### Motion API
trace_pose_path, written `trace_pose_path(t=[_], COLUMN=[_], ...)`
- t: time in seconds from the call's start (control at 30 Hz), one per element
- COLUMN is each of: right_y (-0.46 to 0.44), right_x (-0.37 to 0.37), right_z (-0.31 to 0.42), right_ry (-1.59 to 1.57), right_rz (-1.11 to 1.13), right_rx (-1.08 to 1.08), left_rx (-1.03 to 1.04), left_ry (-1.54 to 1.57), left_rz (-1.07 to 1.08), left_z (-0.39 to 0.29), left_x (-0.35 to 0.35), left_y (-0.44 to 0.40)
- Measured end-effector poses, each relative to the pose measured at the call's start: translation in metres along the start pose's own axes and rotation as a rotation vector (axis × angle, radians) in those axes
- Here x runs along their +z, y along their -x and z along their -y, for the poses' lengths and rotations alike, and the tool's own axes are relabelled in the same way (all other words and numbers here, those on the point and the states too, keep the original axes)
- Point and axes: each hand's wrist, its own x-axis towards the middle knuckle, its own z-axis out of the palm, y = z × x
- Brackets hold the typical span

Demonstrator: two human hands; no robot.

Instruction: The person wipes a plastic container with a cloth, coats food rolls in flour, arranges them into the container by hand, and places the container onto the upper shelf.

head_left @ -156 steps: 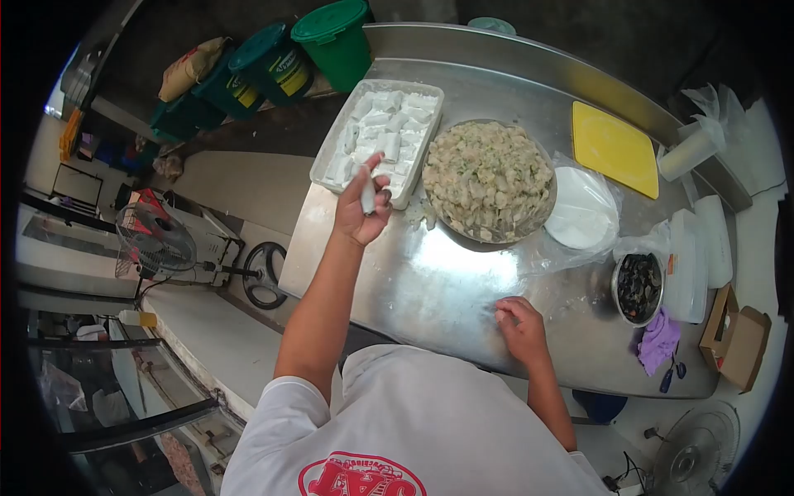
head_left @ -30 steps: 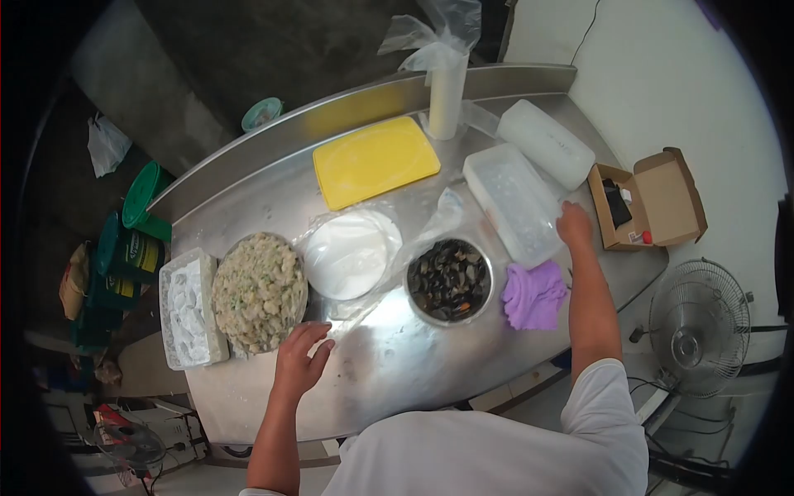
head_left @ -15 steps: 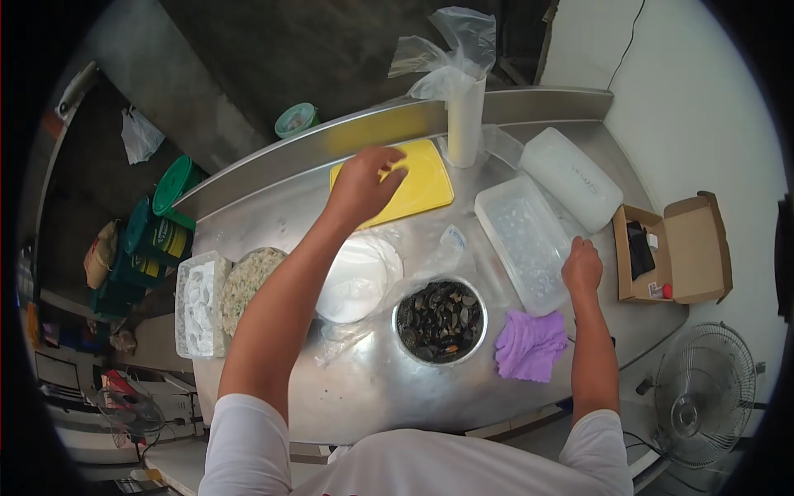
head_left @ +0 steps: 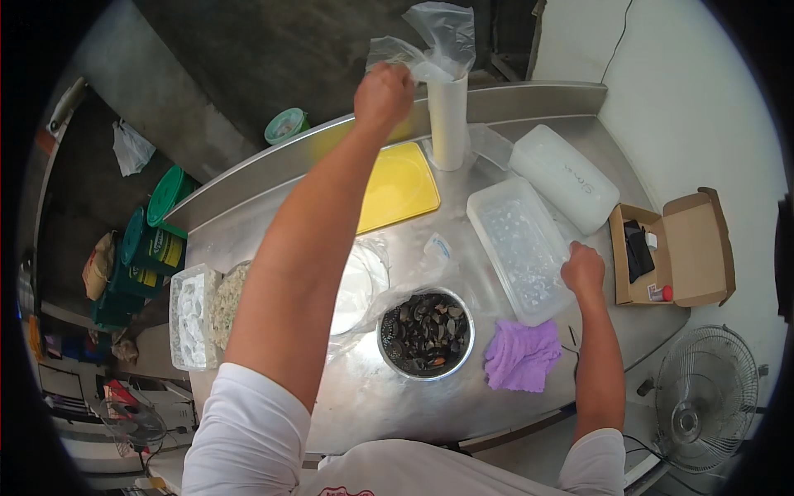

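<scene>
Your left hand (head_left: 385, 97) is raised at the loose, clear plastic film (head_left: 444, 37) spilling from the top of an upright, white cylindrical container (head_left: 448, 124). Its grip is narrow, fingers curled in at the film's left flap and seemingly pinching it, though the fingertips are partly hidden. Your right hand (head_left: 584, 269) is at the right edge of a translucent rectangular plastic tub (head_left: 523, 248); its fingers are bent, but you cannot tell whether that grip is holding the edge or only resting there.

The cylinder stands on the shiny metal surface (head_left: 397, 413), near the raised back edge, with a flat yellow rectangular plastic panel (head_left: 401, 190) to its left. A second translucent tub (head_left: 565, 178) lies beside the first. Nearer you are a round metal bowl (head_left: 472, 335) of dark, glossy pieces (head_left: 430, 326) and a crumpled purple cloth (head_left: 523, 355). Your left forearm partly covers a white round stack (head_left: 360, 281) in clear plastic.
</scene>
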Motion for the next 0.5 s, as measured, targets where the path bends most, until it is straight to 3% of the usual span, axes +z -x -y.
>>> trace_pose_path(t=[0.1, 0.17, 0.3, 0.37, 0.4, 0.47, 0.5], right_y=[-0.01, -0.015, -0.011, 0.002, 0.006, 0.016, 0.023], right_x=[-0.012, -0.03, -0.074, -0.096, -0.095, -0.091, -0.097], right_z=[-0.018, -0.028, -0.015, -0.001, -0.002, -0.006, -0.006], right_ry=[-0.108, -0.651, -0.684, -0.648, -0.643, -0.83, -0.824], right_rz=[0.086, 0.287, 0.276, 0.039, 0.042, -0.267, -0.268], right_rx=[0.026, 0.132, 0.112, 0.023, 0.023, -0.125, -0.114], left_rx=[0.056, 0.099, 0.011, 0.107, 0.102, 0.25, 0.253], left_ry=[0.038, 0.079, 0.204, 0.134, 0.137, 0.058, 0.07], left_rz=[-0.027, -0.045, -0.014, -0.017, -0.016, -0.432, -0.426], left_z=[-0.006, -0.013, -0.018, -0.016, -0.015, -0.016, -0.023], left_x=[-0.014, -0.027, -0.042, -0.045, -0.042, -0.035, -0.042], left_y=[-0.037, -0.043, -0.044, -0.033, -0.023, 0.002, 0.018])
